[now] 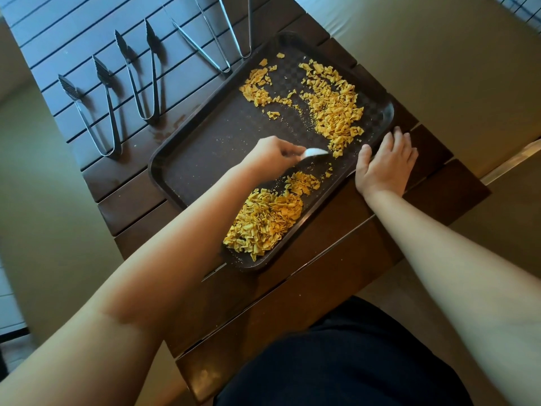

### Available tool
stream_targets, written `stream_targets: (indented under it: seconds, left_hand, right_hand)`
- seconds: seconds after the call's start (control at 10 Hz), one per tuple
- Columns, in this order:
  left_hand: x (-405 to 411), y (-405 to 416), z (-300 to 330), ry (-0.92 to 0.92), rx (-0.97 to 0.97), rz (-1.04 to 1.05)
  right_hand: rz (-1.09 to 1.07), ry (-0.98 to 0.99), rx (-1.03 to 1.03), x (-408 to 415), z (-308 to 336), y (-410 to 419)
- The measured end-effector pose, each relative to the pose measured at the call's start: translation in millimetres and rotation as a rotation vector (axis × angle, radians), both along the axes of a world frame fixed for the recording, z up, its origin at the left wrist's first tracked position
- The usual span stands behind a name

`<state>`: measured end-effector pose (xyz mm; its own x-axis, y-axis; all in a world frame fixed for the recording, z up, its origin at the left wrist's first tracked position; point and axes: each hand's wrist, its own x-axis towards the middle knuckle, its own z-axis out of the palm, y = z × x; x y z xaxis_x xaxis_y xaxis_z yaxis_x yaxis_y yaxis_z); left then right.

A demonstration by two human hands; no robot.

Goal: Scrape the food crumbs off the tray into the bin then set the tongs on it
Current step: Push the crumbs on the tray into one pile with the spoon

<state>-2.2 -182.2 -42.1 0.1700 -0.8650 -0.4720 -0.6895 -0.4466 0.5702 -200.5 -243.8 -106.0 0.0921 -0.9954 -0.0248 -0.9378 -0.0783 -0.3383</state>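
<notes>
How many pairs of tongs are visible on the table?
4, all beyond the tray: two dark toothed tongs at far left and beside it, two slim tongs near the top, and, the last partly cut off.

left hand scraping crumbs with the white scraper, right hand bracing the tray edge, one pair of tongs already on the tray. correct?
Not quite. In the head view no tongs are on the tray; all four pairs lie on the table beside it. The rest holds: left hand holds the white scraper among crumbs, right hand braces the tray edge.

dark brown tray [205, 159] lying flat, yellow crumbs [333, 106] scattered across it, four metal tongs [146, 74] beside it
</notes>
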Motion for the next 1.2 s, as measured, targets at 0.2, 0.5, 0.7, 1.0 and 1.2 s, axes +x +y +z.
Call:
stream_targets:
  seconds: [0.2,0.5,0.7,1.0,1.2]
  left_hand:
    - [5,11,13,-0.046,0.109,-0.212]
    - [-15,7,7,-0.071,-0.025,-0.141]
    - [10,31,15,-0.081,0.081,-0.229]
    - [9,13,4,-0.004,-0.135,0.192]
    - [0,13,-1,-0.015,-0.066,0.07]
  right_hand:
    - [0.002,-0.004,-0.004,-1,-1,0]
    - [0.0,-0.001,-0.007,0,-1,-1]
    - [0.005,0.003,-0.007,-1,-1,-1]
    - [0.0,0.005,-0.003,0,-1,-1]
    - [0.001,-0.007,-0.009,-1,-1,0]
